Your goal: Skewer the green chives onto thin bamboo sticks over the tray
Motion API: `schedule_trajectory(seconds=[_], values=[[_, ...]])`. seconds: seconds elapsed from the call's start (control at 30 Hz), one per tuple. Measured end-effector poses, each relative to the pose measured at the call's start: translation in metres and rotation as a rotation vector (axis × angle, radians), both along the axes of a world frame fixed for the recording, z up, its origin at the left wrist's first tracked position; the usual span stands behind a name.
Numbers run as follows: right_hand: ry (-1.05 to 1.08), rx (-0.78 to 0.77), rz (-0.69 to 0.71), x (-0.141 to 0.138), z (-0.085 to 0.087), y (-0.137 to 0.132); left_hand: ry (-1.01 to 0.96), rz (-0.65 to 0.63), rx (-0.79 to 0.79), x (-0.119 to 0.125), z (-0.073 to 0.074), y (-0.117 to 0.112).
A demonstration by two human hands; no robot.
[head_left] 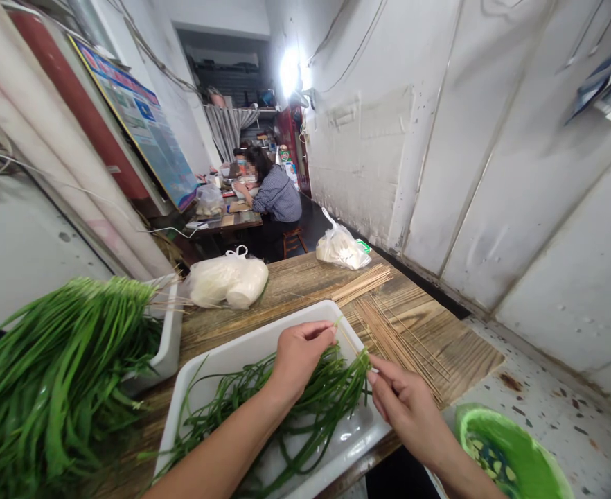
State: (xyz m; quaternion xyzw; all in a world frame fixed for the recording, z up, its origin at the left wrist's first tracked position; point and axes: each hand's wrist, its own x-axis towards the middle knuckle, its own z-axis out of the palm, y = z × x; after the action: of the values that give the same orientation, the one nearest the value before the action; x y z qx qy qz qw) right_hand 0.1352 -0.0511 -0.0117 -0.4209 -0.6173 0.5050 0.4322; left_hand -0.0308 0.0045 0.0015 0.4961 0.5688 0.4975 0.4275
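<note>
My left hand (301, 355) is above a white tray (182, 388), its thumb and forefinger pinched at a small green chive end beside the tip of a thin skewer. At the tray's right side my right hand (402, 398) is closed, fingertips pinching the skewer where a cluster of chive ends (358, 364) is gathered on it. The long leaves of these chives (331, 409) trail down into the tray. More loose chives (233, 398) lie in the tray, partly hidden by my left forearm. The skewer's far end is hidden by my right fingers.
A large heap of chives (61, 374) with skewer ends showing fills a second white tray (173, 319) at left. Bare skewers (396, 339) lie on the wooden table (461, 346). White bags (227, 278) stand behind; a green bucket (531, 443) is lower right. Another person (277, 194) sits farther back.
</note>
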Motion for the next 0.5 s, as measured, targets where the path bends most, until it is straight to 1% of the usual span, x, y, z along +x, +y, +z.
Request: schedule_trajectory(seconds=[0.3, 0.5], values=[[0.005, -0.014, -0.005, -0.0017, 0.0045, 0.0005, 0.029, -0.008, 0.029, -0.0015, -0.0025, 0.0005], [0.011, -0.014, 0.005, -0.0015, 0.0027, 0.0003, 0.065, -0.033, 0.054, -0.0041, -0.0026, 0.0004]])
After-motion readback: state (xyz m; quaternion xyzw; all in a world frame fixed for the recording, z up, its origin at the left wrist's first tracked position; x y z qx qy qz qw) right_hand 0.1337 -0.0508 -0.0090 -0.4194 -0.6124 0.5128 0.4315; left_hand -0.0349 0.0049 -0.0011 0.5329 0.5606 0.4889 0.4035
